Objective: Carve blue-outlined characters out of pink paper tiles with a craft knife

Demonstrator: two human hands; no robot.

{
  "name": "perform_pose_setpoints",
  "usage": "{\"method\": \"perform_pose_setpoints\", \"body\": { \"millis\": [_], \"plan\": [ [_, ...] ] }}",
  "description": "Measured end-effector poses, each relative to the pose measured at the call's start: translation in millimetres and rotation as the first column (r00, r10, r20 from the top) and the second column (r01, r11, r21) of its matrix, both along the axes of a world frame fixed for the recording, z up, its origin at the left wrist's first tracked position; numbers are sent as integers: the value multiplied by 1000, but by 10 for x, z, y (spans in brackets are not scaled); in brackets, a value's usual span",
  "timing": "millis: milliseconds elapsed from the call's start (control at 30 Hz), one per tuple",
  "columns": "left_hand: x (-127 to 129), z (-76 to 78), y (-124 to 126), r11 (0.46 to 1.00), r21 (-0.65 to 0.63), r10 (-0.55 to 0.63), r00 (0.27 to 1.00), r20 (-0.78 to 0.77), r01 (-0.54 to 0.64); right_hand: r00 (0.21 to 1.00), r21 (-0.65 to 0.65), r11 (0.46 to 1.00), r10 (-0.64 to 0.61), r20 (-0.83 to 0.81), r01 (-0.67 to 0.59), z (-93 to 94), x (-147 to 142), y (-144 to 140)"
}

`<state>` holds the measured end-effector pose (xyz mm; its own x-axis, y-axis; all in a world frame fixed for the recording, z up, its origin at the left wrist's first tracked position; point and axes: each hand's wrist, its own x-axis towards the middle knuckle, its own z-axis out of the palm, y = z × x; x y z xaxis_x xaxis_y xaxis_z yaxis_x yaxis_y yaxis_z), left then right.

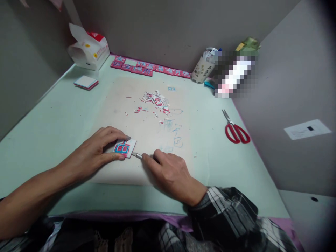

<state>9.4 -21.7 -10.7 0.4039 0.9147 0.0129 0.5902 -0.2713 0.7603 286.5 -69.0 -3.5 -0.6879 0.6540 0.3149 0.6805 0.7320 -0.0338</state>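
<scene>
Plaid sleeve [231, 206], right hand [170, 173] hiding knife handle [137, 155]

Red scissors [236, 130] lie on the pale green table [52, 119], well apart from a heap of paper scraps [156, 103]. A row of red tiles [147, 68] lines the back wall, with an open carton [89, 49] at one end and a can [204, 65] at the other. A stack of pads [86, 82] sits near the carton.
</scene>
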Motion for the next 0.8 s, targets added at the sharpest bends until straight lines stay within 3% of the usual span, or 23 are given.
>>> {"method": "perform_pose_setpoints", "body": {
  "millis": [233,800],
  "plan": [
    [10,-32,-26,999,51,-2,1000,10,1,1000,25,1000,-17,-16,18,-11,-70,1],
    [55,-34,-82,982,-80,178,983,45,-174,999,2,999,-33,5,33,7,-75,-21]
  ]
}}
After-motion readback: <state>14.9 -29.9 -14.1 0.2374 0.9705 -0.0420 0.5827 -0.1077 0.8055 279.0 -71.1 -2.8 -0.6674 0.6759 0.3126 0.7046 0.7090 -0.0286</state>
